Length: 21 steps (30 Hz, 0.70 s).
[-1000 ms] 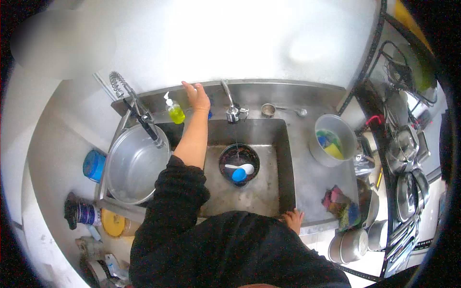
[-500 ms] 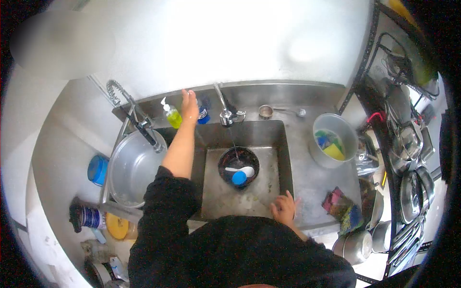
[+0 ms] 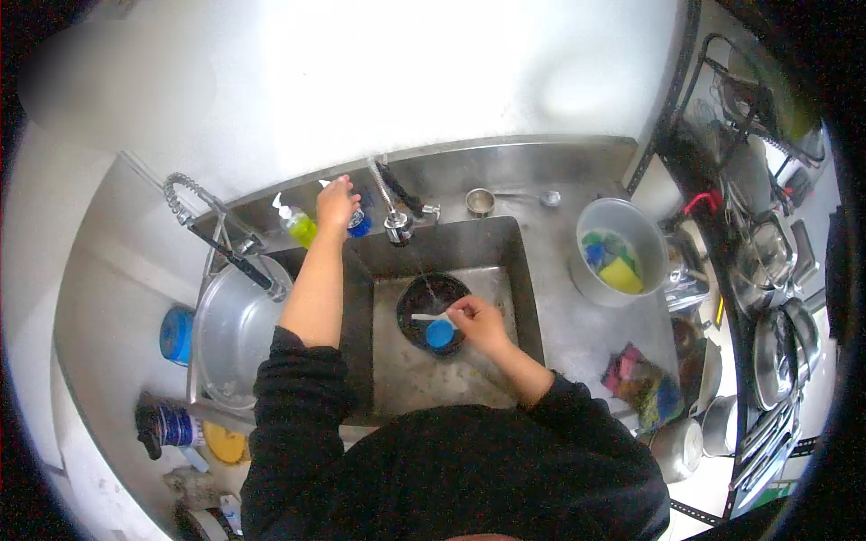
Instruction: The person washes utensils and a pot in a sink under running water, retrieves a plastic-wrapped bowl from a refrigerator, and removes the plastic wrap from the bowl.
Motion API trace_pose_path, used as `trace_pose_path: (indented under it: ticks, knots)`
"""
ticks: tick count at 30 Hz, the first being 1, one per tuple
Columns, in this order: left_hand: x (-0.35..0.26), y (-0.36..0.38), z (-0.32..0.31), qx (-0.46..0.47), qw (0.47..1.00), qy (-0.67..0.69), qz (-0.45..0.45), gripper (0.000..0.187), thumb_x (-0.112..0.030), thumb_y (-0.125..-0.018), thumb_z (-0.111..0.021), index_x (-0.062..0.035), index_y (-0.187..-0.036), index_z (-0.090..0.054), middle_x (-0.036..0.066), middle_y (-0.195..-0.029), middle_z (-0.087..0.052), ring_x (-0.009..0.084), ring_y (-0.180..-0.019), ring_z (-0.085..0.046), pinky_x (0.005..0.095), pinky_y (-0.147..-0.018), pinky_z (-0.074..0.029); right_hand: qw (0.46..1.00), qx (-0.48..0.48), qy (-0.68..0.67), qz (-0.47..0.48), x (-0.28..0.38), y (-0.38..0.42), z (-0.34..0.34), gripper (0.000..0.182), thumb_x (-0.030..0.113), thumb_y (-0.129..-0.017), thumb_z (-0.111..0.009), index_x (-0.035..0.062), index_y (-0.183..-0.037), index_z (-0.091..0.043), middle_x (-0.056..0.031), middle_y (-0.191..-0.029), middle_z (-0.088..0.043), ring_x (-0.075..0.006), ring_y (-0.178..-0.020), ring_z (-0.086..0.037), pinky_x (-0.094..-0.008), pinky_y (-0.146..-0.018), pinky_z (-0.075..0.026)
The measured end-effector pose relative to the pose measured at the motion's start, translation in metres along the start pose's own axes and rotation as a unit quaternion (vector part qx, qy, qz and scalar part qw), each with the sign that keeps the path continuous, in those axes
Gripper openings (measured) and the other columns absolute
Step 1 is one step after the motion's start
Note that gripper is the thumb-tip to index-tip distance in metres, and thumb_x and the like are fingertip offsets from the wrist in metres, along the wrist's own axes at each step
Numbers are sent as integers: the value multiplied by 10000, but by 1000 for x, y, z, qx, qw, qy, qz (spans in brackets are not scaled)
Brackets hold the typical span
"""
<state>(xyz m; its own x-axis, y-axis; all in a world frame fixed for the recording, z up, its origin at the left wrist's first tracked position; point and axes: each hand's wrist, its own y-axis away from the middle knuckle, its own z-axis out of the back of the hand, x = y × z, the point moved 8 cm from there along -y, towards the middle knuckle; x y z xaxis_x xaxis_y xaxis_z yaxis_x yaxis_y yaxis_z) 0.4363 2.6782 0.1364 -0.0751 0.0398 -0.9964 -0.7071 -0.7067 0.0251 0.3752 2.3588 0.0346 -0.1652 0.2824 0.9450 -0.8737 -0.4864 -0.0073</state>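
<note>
Steel sink [image 3: 532, 298] centre | right hand [image 3: 476, 320] pinching white spoon [image 3: 431, 316] in bowl [image 3: 433, 311] | left hand [image 3: 336, 205] gripping tap lever, upper centre | running water may splash off bowl

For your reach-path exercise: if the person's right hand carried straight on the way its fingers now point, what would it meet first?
The right hand points left over the dark bowl; it would probably first meet the white spoon there, though depth is unclear.
</note>
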Motion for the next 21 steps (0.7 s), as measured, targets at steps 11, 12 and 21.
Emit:
trace_pose_path:
  ticks: [11, 12, 21]
  knots:
    - [-20, -19, -33, -23, 778, -591, -211, 349, -336, -837, -433, -45, -878, -620, 162, -886, -605, 354, -860, -556, 422, -763, -429, 995, 50, 25, -87, -50, 30, 35, 316, 338, -731, -622, 60, -880, -607, -115, -706, -594, -227, -650, -574, -330, -602, -448]
    - [-13, -25, -35, -10, 763, -615, -198, 393, -365, -844, -402, -37, -895, -613, 172, -890, -600, 361, -860, -554, 428, -762, -429, 997, 23, 32, -72, -46, 30, 48, 316, 337, -733, -621, 60, -884, -608, -118, -709, -596, -226, -649, -574, -328, -604, -449]
    - [26, -7, -25, 76, 757, -622, -182, 388, -327, -788, -525, -69, -1077, -512, 136, -1145, -477, 269, -1089, -389, 424, -899, -312, 943, -325, 76, 14, -37, -1, 229, 196, 244, -755, -596, 62, -828, -605, -86, -697, -586, -189, -614, -539, -309, -591, -430]
